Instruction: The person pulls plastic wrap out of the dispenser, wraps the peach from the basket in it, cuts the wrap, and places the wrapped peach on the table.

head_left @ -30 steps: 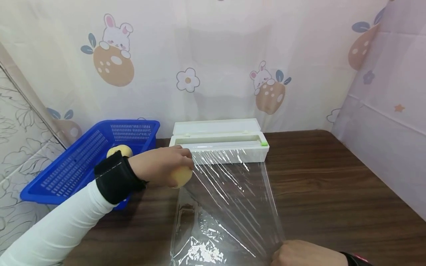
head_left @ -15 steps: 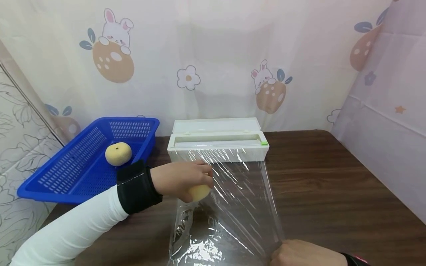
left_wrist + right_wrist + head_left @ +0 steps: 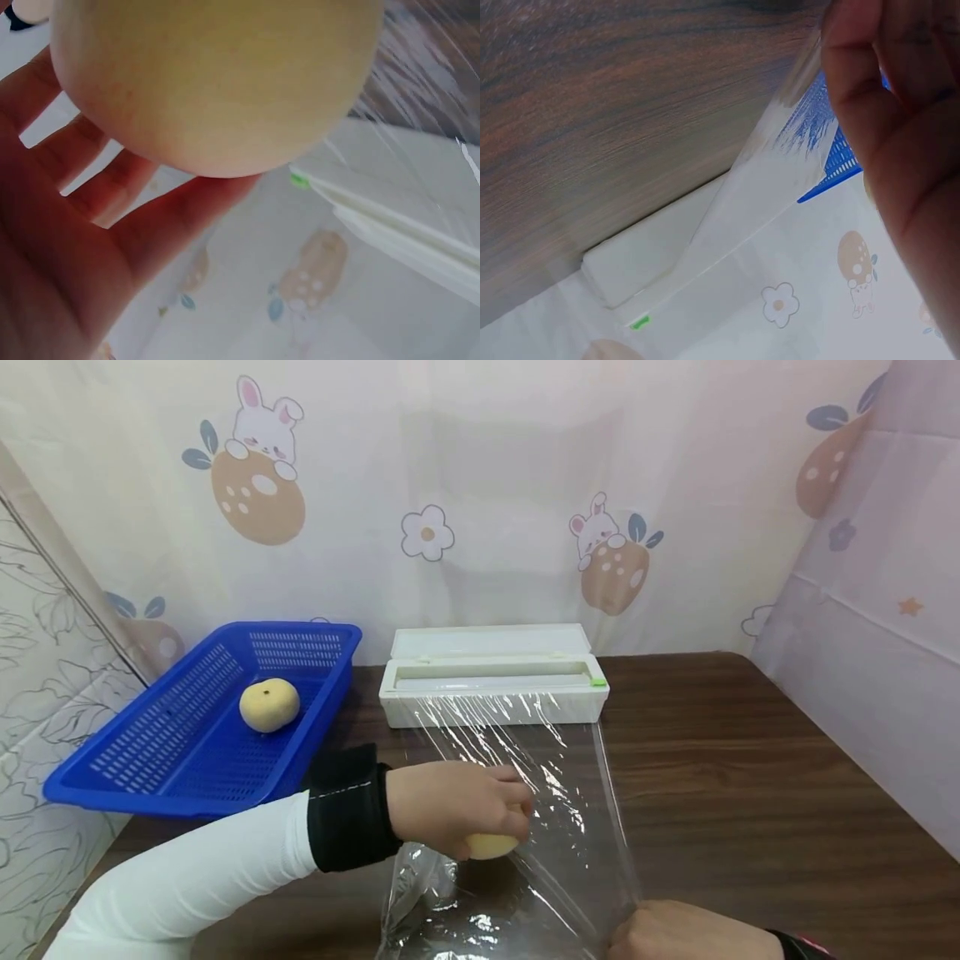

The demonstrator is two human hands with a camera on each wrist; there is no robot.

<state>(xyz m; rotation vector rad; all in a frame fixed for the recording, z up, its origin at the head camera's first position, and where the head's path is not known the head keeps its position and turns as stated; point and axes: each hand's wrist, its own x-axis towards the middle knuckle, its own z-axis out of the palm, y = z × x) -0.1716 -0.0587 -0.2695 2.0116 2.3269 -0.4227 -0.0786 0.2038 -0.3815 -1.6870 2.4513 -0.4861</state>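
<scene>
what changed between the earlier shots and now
The left hand, gripping a yellow fruit, carried it from beside the blue basket toward the person and over the stretched plastic wrap. The right hand kept holding the wrap's near edge. The dispenser box and the other fruit in the basket stayed put.

A blue basket (image 3: 187,752) sat at the left of the dark wooden bench (image 3: 750,777), with one pale yellow round fruit (image 3: 269,704) lying inside it. Behind hung a pale curtain (image 3: 487,485) printed with rabbits and flowers.
</scene>
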